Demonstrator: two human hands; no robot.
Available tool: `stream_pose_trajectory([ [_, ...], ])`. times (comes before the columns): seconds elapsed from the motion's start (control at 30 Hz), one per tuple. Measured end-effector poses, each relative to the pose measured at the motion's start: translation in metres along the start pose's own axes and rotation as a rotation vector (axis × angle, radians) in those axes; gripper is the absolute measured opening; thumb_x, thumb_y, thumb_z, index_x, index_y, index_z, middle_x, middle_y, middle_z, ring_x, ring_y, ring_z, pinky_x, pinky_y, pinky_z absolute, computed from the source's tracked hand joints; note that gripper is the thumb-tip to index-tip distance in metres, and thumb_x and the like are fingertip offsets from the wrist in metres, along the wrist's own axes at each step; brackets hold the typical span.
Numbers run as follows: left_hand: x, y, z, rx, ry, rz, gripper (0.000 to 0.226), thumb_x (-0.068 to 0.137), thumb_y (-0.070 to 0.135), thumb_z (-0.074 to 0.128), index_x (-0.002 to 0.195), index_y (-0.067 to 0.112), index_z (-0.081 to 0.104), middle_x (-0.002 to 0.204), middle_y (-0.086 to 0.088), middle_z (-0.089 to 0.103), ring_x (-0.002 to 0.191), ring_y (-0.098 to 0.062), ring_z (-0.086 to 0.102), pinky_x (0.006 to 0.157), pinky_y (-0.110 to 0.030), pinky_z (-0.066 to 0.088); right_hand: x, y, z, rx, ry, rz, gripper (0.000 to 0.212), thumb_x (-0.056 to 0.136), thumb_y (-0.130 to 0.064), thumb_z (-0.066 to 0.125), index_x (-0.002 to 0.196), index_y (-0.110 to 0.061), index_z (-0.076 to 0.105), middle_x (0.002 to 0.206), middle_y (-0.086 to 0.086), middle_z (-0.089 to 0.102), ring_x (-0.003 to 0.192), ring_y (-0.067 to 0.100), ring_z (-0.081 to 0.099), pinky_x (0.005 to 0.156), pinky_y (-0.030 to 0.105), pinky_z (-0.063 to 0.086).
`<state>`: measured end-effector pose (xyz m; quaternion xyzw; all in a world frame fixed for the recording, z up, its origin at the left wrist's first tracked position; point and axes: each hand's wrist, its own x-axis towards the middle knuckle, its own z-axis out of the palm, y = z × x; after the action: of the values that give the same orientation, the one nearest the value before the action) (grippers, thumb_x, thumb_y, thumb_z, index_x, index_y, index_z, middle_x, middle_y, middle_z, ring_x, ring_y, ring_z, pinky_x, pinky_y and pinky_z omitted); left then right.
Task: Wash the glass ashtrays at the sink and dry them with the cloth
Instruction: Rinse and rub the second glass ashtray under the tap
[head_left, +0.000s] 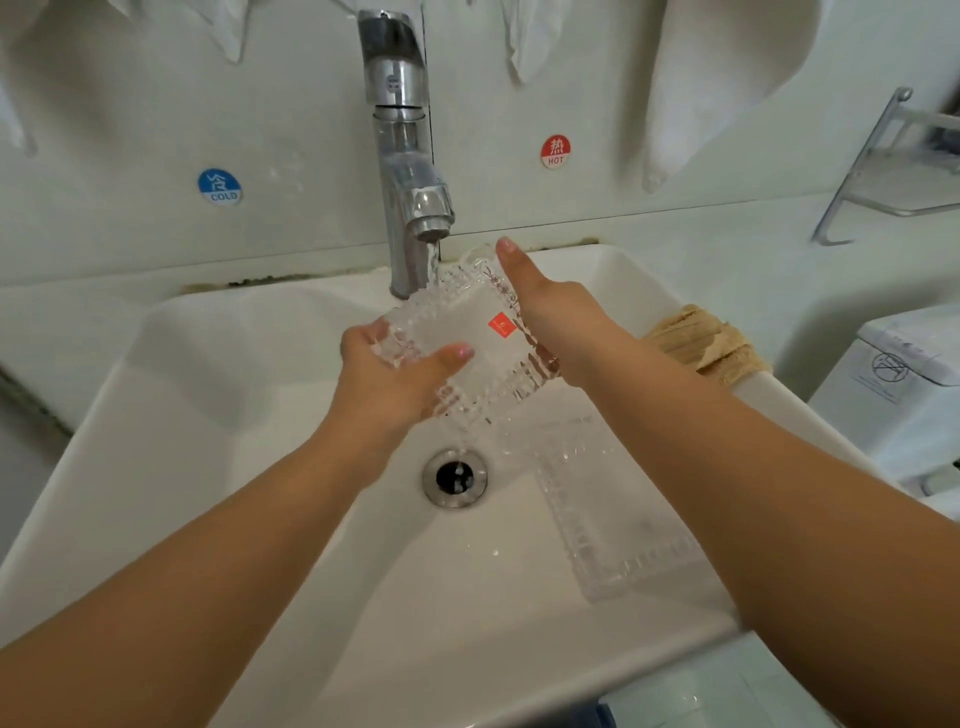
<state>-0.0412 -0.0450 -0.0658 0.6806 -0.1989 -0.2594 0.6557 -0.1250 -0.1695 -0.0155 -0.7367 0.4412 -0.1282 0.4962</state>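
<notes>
Sink (156, 519): white basin, wide and shallow, filling most of the view, wet near the middle.
Wall (130, 130): pale, behind the basin, with white cloths (701, 93) hanging down from above.
Tap (402, 156): chrome, upright at the back rim, spout turned toward the front, water running from it.
Second ashtray (618, 525): clear cut glass, rectangular, lying flat on the basin floor just right of the drain, partly hidden under the right forearm.
Held ashtray (462, 332): clear cut glass with a studded rim, tilted up under the water stream, above the basin floor, between both hands; small red label (502, 326) on its flat face.
Left hand (395, 379): under the lower left edge of the held ashtray, fingers curled round the edge, thumb pressed on the flat face.
Right hand (550, 317): along the right edge of the held ashtray, fingers long and close together, gripping that side; how far the hidden fingers wrap behind, cannot tell.
Drying cloth (706, 343): tan, crumpled, resting on the right rim of the basin, apart from both ashtrays.
Drain (455, 478): round metal ring at the basin middle, water dripping into it.
Stickers: blue COLD sticker (220, 186) left of the tap, red HOT sticker (555, 151) right of it.
</notes>
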Motion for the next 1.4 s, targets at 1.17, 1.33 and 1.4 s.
stream_pose_trajectory([
  [1.17,0.001,-0.009,-0.003,0.336,0.35,0.049,0.073,0.087,0.067,0.044,0.119,0.002,0.051,0.095,-0.009,0.063,0.072,-0.018,0.057,0.06,-0.031,0.043,0.004,0.016,0.046,-0.059,-0.015,-0.186,0.084,0.074,-0.081,0.048,0.101,-0.002,0.057,0.065,-0.002,0.052,0.061,0.013,0.055,0.064,0.034,0.056],
  [1.33,0.003,-0.01,-0.004,0.29,0.299,-0.024,0.088,0.064,0.067,0.074,0.124,0.007,0.049,0.107,-0.007,0.063,0.091,-0.024,0.063,0.069,-0.033,0.051,0.007,0.016,0.046,-0.058,-0.02,-0.217,0.07,0.086,-0.074,0.034,0.07,-0.009,0.053,0.056,0.0,0.05,0.052,0.015,0.051,0.062,0.036,0.051],
  [1.4,0.005,-0.008,-0.007,0.238,0.282,-0.107,0.091,0.06,0.072,0.073,0.121,0.008,0.053,0.088,-0.004,0.062,0.073,-0.022,0.062,0.06,-0.029,0.051,0.007,0.017,0.049,-0.104,-0.004,-0.293,0.071,0.09,-0.071,0.027,0.088,-0.008,0.058,0.063,-0.001,0.052,0.055,0.014,0.051,0.057,0.031,0.042],
])
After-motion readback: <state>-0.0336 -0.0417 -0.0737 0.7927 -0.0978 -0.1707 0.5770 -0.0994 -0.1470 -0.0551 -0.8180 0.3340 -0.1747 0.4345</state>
